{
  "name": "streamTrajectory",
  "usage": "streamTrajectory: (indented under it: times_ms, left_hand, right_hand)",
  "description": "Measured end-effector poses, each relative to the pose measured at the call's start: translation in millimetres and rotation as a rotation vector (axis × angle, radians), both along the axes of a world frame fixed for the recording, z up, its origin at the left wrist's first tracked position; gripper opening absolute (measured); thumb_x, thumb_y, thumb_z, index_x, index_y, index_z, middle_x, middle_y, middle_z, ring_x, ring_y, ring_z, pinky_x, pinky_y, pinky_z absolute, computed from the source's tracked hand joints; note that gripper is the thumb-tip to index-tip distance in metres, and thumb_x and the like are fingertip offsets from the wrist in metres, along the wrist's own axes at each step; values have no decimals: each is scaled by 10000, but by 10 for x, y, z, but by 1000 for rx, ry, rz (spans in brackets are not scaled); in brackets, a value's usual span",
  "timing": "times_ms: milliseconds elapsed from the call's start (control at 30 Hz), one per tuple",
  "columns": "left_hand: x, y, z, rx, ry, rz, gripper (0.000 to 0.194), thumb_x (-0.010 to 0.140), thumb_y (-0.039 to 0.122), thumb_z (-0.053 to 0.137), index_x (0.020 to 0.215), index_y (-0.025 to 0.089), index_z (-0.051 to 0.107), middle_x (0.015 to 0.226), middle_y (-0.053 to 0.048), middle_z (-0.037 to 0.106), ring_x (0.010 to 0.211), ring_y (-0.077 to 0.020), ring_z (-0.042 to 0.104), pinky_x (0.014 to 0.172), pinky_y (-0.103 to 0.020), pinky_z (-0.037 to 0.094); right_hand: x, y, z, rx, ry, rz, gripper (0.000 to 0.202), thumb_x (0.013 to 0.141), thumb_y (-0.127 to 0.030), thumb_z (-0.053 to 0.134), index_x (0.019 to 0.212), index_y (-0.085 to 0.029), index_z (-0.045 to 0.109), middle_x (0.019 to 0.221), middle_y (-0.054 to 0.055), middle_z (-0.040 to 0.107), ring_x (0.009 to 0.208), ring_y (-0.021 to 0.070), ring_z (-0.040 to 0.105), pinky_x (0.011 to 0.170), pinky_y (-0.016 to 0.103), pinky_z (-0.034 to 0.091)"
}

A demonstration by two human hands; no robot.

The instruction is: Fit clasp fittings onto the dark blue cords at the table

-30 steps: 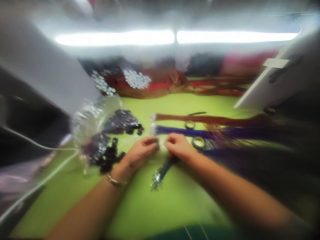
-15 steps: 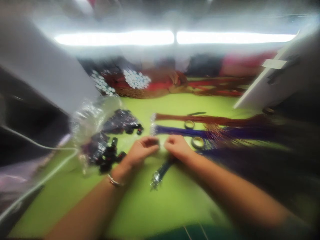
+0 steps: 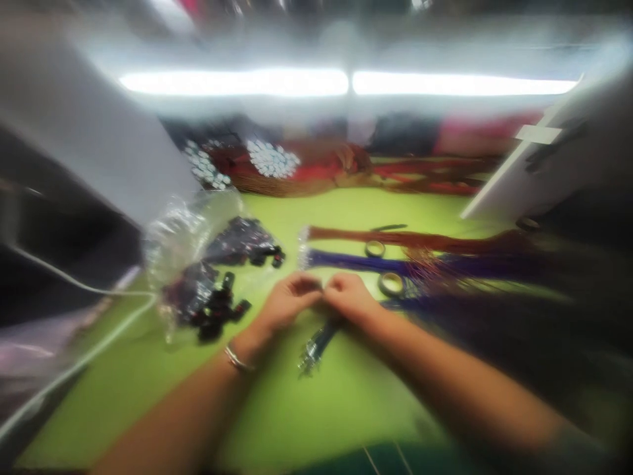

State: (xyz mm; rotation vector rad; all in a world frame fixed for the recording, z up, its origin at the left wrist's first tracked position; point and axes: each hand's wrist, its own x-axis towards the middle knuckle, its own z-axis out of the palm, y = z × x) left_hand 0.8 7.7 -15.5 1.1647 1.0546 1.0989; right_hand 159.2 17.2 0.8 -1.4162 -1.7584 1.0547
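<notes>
Green mat (image 3: 306, 422); both hands pinched together; no writing legible.

A bright green counter (image 3: 346, 402) carried everything. Just left of the hands lay a clear plastic bag (image 3: 190, 260) with small black parts (image 3: 217, 310) spilling from it. Beyond the hands stretched a purple wire bundle (image 3: 356, 262), and past that a reddish-brown wire bundle (image 3: 395, 236), both running off to the right. Two tape rolls lay flat: one (image 3: 391, 284) just right of the hands, another (image 3: 374, 249) between the two bundles. Below the hands lay a dark bundle with pale metal ends (image 3: 314, 346), probably wires, though the blur made that hard to tell. Far beyond the hands, red and brown wire heaps (image 3: 346, 168) lined the counter's back edge.
</notes>
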Motion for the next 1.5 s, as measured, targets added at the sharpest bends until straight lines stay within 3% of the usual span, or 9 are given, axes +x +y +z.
streamTrajectory:
  times_ms: [167,300,367,500,600,700,867,1033,1500]
  left_hand:
    - [-1,-11,37,-87,-122,2,347,616,238,785,933,145,679,821,-61,686,708,-158,621,687,-283,491]
    - [-6,-21,77,-170,-195,-2,380,619,251,785,959,138,657,766,-49,670,638,-136,611,625,-271,484]
    - [-10,-24,81,-195,-214,-11,385,621,251,785,961,135,647,755,-44,662,633,-128,608,612,-263,479]
    - [-21,-22,68,-206,-212,-41,395,615,260,789,960,135,642,775,-52,663,654,-137,617,613,-265,473]
    - [-26,-16,60,-212,-195,-45,410,603,267,796,957,129,641,777,-60,664,665,-149,621,619,-274,469]
    - [-27,-10,56,-223,-176,-41,413,611,261,791,965,125,629,775,-60,659,670,-149,620,617,-269,462]
    - [-28,-7,46,-218,-171,-59,423,629,265,779,992,122,614,789,-59,653,683,-146,616,628,-269,463]
    - [-33,-12,35,-207,-154,-60,430,635,272,774,1003,118,614,816,-62,648,689,-145,610,623,-266,455]
    - [-48,-6,6,-194,-131,-81,407,658,269,760,1013,125,623,828,-66,652,708,-148,611,648,-275,464]
  right_hand:
    - [76,120,118,94,-128,83,128,699,-182,502,592,-161,568,567,-15,570,546,98,481,525,204,351]
    - [83,467,305,286,-414,106,182,776,-211,482,680,-166,629,725,41,643,647,126,513,600,231,352]
    - [43,656,342,303,-559,103,160,765,-192,503,679,-172,637,748,59,651,652,136,511,601,240,339]
    - [-32,903,265,235,-707,117,103,719,-163,553,703,-173,655,764,64,650,622,132,493,575,240,319]
    - [-21,979,192,211,-686,128,105,707,-163,560,688,-169,663,725,49,647,609,126,490,577,237,324]
    - [26,999,192,200,-622,140,119,720,-178,560,671,-166,668,709,41,653,612,124,506,591,230,341]
    - [44,894,236,367,-694,152,177,770,-177,512,734,-177,685,814,54,670,717,140,543,661,229,365]
    - [-10,783,155,282,-807,150,199,794,-202,495,757,-166,687,768,60,671,667,143,536,613,242,344]
    - [-47,738,71,252,-820,39,165,816,-253,516,843,-176,659,913,78,638,819,179,562,666,262,368]
